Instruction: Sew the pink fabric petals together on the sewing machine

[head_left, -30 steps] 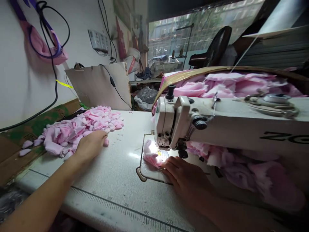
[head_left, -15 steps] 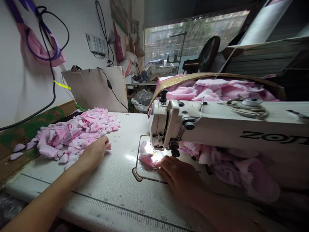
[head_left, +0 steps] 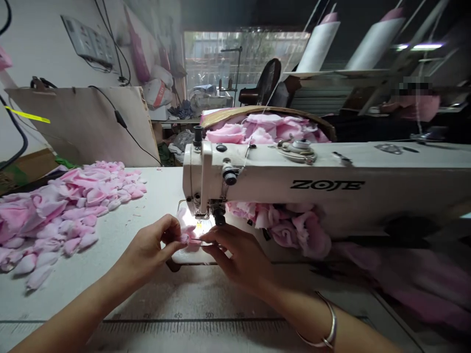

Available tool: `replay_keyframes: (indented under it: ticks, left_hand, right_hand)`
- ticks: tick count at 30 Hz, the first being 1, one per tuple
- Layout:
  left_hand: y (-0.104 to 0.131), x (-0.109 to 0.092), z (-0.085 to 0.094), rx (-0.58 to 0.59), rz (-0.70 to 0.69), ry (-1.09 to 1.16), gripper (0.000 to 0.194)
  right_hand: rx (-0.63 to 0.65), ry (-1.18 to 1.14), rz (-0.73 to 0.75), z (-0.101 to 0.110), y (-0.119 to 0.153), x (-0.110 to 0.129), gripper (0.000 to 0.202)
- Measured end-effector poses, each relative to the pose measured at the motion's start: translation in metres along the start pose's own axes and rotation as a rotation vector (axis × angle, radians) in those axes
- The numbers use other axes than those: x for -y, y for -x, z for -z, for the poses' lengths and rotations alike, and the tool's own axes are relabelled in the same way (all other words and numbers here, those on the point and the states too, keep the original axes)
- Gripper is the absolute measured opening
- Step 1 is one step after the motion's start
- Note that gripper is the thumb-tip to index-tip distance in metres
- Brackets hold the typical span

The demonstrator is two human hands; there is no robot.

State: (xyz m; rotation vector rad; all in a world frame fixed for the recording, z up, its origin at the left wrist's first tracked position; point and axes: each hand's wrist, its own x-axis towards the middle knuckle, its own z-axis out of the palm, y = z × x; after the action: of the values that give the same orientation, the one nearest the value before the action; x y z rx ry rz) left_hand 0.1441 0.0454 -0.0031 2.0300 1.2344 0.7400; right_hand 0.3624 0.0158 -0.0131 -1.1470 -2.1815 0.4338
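Just in front of the sewing machine (head_left: 324, 181), my left hand (head_left: 154, 242) pinches a small pink fabric piece (head_left: 187, 234) between thumb and fingertips. More pink cloth lies by the lit needle area, partly covered by my fingers. From the right, my right hand (head_left: 235, 250) closes on a thin metal tool (head_left: 198, 240) that looks like tweezers, its tips close to the pink piece. A metal bangle (head_left: 329, 323) circles my right wrist. Both hands are low over the machine's needle plate (head_left: 187, 257).
Small stuffed pink pieces lie in a pile (head_left: 73, 206) at the left of the table. Pink cloth (head_left: 290, 225) is bunched behind the machine arm, with more in a box (head_left: 265, 110). Thread cones (head_left: 318, 44) stand above. A person (head_left: 415, 105) is in the right background.
My left hand has moved from beside the pink pile to the needle area and meets the right hand there. My view has turned to the right.
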Motion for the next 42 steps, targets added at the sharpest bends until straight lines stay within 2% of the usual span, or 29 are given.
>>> replay_keyframes:
  ticks: [5,14,19,22,26,28,30,35,42]
  left_hand:
    - [-0.004,-0.003,-0.01,0.005,0.014,0.092,0.019]
    - [-0.004,0.0,-0.016,0.002,0.032,0.128,0.02]
    - [-0.006,-0.001,-0.015,0.097,0.001,0.115,0.019]
    - [-0.009,-0.004,-0.011,0.079,-0.071,-0.048,0.018]
    - [-0.014,-0.005,-0.01,-0.101,-0.398,-0.554,0.014]
    - [-0.017,-0.003,-0.013,-0.097,-0.547,-0.79,0.017]
    - [-0.02,0.0,-0.019,-0.044,-0.6,-0.938,0.018]
    - [-0.027,0.004,-0.029,0.027,-0.485,-1.051,0.019]
    - [-0.033,0.004,-0.026,0.143,-0.322,-0.94,0.017]
  right_hand:
    - [-0.004,0.01,-0.028,0.001,0.0,-0.003,0.019]
    - [0.042,0.029,-0.034,0.0,-0.001,-0.006,0.015]
    - [0.11,0.022,-0.061,0.003,-0.002,-0.006,0.013]
    - [0.134,-0.004,-0.109,0.008,-0.004,-0.007,0.013]
    - [0.194,-0.082,-0.29,0.013,-0.008,-0.017,0.011]
    - [0.233,-0.147,-0.406,0.013,-0.01,-0.025,0.012]
    - [0.268,-0.217,-0.487,0.013,-0.01,-0.032,0.013]
    - [0.33,-0.291,-0.57,0.014,-0.012,-0.04,0.014]
    - [0.382,-0.278,-0.585,0.02,-0.016,-0.038,0.018]
